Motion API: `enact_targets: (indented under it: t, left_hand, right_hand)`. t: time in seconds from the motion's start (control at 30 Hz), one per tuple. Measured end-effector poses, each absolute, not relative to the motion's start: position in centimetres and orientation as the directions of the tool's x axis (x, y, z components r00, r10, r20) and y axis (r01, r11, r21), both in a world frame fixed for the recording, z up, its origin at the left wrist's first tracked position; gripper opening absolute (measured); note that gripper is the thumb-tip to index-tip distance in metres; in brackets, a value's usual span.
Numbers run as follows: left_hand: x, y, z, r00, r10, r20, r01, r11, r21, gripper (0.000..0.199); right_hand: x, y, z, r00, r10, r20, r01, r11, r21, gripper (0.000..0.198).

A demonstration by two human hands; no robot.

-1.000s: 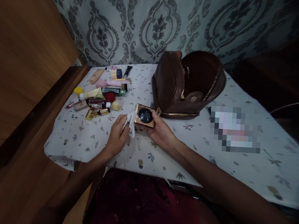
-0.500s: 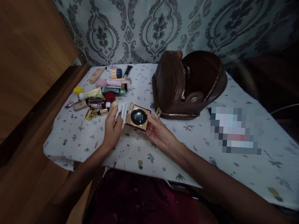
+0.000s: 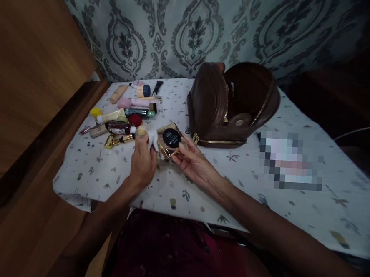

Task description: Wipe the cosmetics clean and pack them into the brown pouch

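A square gold compact (image 3: 172, 138) with a round black label is tilted above the table in my right hand (image 3: 188, 158), whose fingers and thumb grip its right side and lower corner. Bunched in my left hand (image 3: 144, 159) is a white cloth (image 3: 154, 141), its edge against the left side of the compact. A small yellowish round thing (image 3: 141, 130) shows at the left fingertips; whether it is held or lies behind them I cannot tell. Beyond that hand lie a dark red bottle (image 3: 120, 128) with a white cap and a gold tube (image 3: 124, 139).
An unzipped brown leather bag (image 3: 209, 102) stands behind the hands. Makeup items spread over the left of the patterned tablecloth (image 3: 175, 188), among them a cream tube (image 3: 113, 115), a dark bottle (image 3: 136, 112) and a pink brush (image 3: 140, 103). A blurred-out object (image 3: 290, 159) lies right.
The compact has turned in my right hand, and its lower edge now faces me more. My left hand has shifted slightly right and down with the cloth.
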State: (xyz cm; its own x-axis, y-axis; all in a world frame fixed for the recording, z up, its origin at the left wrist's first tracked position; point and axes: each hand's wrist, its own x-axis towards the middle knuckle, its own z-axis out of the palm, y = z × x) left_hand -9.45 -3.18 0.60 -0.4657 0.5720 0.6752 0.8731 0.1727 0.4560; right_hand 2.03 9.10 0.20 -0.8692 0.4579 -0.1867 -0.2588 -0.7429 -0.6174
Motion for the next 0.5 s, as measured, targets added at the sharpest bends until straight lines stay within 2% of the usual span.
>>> enact_targets:
  t: [0.23, 0.4, 0.5]
  left_hand:
    - [-8.1, -4.5, 0.4, -0.461, 0.71, 0.533, 0.857, 0.2, 0.475, 0.023]
    - [-6.9, -5.1, 1.5, -0.314, 0.802, 0.507, 0.923, 0.132, 0.362, 0.017]
    - [-6.9, -4.9, 2.5, -0.27, 0.828, 0.491, 0.95, 0.145, 0.277, 0.018]
  right_hand:
    - [2.0, 9.1, 0.3, -0.8, 0.577, -0.164, -0.297, -0.62, -0.726, 0.056]
    - [1.9, 9.1, -0.7, -0.774, 0.629, -0.074, -0.297, -0.464, -0.835, 0.069]
    - [2.1, 9.0, -1.1, -0.783, 0.622, -0.008, -0.246, -0.322, -0.914, 0.068]
